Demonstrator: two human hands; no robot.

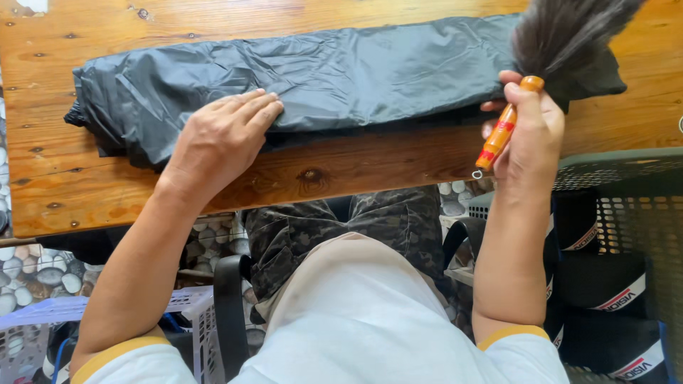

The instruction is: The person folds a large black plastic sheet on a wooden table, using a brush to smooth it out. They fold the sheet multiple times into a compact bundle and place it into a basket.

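A folded dark grey shiny fabric bundle (334, 75) lies lengthwise across a wooden table (64, 185). My left hand (220, 139) rests flat on the bundle's near left part, fingers together and pointing right. My right hand (530, 131) grips the orange wooden handle (501, 131) of a brush whose dark bristles (565, 32) lie over the right end of the fabric. A small metal ring hangs from the handle's lower end.
A dark mesh basket (626, 185) holding black folded packs with striped labels stands at the right below the table edge. A pale lilac plastic crate (43, 316) sits at the lower left. Pebble-patterned floor shows beneath the table.
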